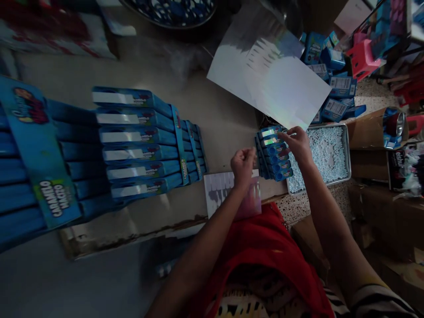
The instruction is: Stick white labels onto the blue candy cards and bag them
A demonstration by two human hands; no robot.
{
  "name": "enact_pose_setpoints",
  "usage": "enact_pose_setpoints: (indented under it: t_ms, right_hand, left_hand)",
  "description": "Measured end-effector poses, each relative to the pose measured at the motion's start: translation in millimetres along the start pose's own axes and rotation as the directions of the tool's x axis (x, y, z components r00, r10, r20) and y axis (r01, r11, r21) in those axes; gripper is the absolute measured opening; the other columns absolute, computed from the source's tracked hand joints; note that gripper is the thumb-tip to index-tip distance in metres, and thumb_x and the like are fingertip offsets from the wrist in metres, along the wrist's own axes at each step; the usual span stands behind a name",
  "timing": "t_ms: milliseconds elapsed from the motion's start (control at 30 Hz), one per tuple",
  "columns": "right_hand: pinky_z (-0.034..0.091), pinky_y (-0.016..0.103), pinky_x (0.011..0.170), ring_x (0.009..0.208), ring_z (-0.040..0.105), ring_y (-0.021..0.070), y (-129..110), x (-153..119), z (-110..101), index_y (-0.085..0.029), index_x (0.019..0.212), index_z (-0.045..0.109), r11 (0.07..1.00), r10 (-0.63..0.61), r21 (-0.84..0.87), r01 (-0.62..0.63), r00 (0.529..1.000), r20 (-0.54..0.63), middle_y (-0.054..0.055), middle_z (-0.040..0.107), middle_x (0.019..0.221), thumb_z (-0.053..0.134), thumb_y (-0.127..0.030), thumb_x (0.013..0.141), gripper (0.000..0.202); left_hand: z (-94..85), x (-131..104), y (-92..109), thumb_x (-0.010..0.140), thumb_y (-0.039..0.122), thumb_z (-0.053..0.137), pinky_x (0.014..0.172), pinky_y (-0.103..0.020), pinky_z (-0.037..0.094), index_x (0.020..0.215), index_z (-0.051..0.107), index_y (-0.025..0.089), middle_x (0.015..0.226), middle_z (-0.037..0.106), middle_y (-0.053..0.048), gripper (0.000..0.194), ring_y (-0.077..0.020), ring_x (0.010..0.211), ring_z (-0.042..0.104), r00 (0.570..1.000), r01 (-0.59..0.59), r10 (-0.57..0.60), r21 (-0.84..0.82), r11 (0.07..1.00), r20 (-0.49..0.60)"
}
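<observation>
My left hand (243, 167) is closed, fingertips curled together, above a sheet of silvery stickers (215, 192). Whether it pinches something is hidden. My right hand (298, 145) has its thumb and forefinger close together at the top of a small bundle of blue candy boxes (273, 170). Shiny strips (270, 141) lie across the upper boxes there, while lower ones show round openings. Anything between the right fingertips is too small to make out.
Banded blue boxes with white strips (132, 152) stand at left, beside a larger bundle (36, 154). A metal tray of small pale candies (345, 150) is at right. A large white sheet (238, 75), loose blue boxes (341, 84) and a round tray (185, 24) lie farther back.
</observation>
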State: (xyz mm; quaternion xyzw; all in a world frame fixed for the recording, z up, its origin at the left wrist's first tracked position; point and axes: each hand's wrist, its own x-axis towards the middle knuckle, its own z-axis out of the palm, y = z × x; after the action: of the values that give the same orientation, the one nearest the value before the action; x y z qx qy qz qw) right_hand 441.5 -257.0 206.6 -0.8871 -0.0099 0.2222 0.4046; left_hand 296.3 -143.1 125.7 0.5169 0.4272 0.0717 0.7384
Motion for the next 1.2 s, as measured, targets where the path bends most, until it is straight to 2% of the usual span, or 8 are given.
enact_pose_setpoints:
  t_ms: [100,167,267,367,533,733,933,1200]
  right_hand:
    - [0.038,0.027,0.049,0.054,0.062,0.0172,-9,-14,5,-0.025,0.089,0.051,0.998,-0.004,0.063,0.004,1.000,-0.008,-0.002,0.060,0.068,0.081,-0.054,0.082,0.043]
    - [0.037,0.026,0.050,0.053,0.056,0.0139,-12,-19,11,-0.025,0.084,0.050,0.999,-0.016,0.043,0.018,0.999,-0.033,-0.003,0.057,0.064,0.081,-0.052,0.082,0.041]
    - [0.041,0.027,0.052,0.056,0.054,0.0133,-12,-25,17,-0.025,0.083,0.050,0.996,-0.011,0.089,0.013,1.000,-0.016,-0.004,0.053,0.063,0.079,-0.057,0.083,0.043]
    - [0.047,0.029,0.057,0.062,0.058,0.0144,-1,-31,11,-0.026,0.088,0.051,0.983,-0.008,0.184,0.000,0.999,0.038,-0.005,0.054,0.066,0.079,-0.064,0.079,0.049]
    - [0.048,0.030,0.062,0.065,0.063,0.0157,27,-36,-5,-0.025,0.097,0.057,0.975,-0.021,0.223,-0.017,0.986,0.165,-0.003,0.068,0.073,0.090,-0.048,0.064,0.052]
    - [0.050,0.034,0.073,0.071,0.067,0.0180,30,-28,7,-0.027,0.099,0.054,0.991,-0.123,-0.067,0.117,0.989,-0.078,-0.005,0.070,0.074,0.076,-0.028,0.074,0.033]
    - [0.048,0.034,0.077,0.076,0.067,0.0189,28,-20,16,-0.027,0.099,0.050,0.973,-0.145,-0.191,0.126,0.985,-0.090,-0.005,0.067,0.075,0.070,-0.021,0.077,0.031]
    - [0.043,0.034,0.073,0.082,0.056,0.0202,45,-10,9,-0.027,0.091,0.045,0.932,-0.176,-0.348,0.099,0.965,-0.197,-0.002,0.057,0.082,0.083,-0.035,0.068,0.045]
  left_hand:
    - [5.7,-33,13,0.074,0.061,0.083,0.059,-0.025,0.051,0.105,0.071,0.018,0.087,0.075,-0.004,0.055,-0.0120,0.063,0.063,0.965,0.158,-0.110,-0.192,0.969,0.238]
    - [13.5,-44,19,0.062,0.058,0.093,0.061,-0.027,0.055,0.110,0.072,0.017,0.091,0.077,-0.006,0.066,-0.0132,0.066,0.066,0.928,0.262,-0.178,-0.234,0.936,0.327]
    - [18.6,-46,23,0.056,0.056,0.097,0.064,-0.027,0.055,0.093,0.073,0.016,0.086,0.076,-0.006,0.060,-0.0124,0.065,0.065,0.924,0.304,-0.218,-0.257,0.918,0.314]
    - [8.3,-41,22,0.057,0.057,0.096,0.062,-0.027,0.054,0.081,0.070,0.016,0.078,0.072,-0.004,0.054,-0.0121,0.063,0.063,0.925,0.289,-0.211,-0.229,0.929,0.315]
    - [-14.1,-24,23,0.060,0.050,0.095,0.055,-0.025,0.049,0.074,0.069,0.017,0.065,0.065,0.000,0.045,-0.0105,0.054,0.058,0.936,0.223,-0.193,-0.074,0.972,0.294]
    - [-5.3,4,24,0.069,0.038,0.089,0.053,-0.024,0.048,0.073,0.071,0.016,0.059,0.062,0.001,0.029,-0.0105,0.052,0.056,0.959,0.169,-0.172,0.030,0.985,0.223]
    - [-0.1,11,17,0.068,0.037,0.090,0.054,-0.024,0.048,0.071,0.070,0.016,0.060,0.063,0.000,0.029,-0.0103,0.051,0.056,0.964,0.174,-0.179,0.040,0.984,0.198]
    - [10.7,27,-8,0.056,0.042,0.098,0.059,-0.025,0.052,0.073,0.072,0.016,0.067,0.069,-0.002,0.041,-0.0137,0.061,0.064,0.927,0.327,-0.308,-0.059,0.943,0.213]
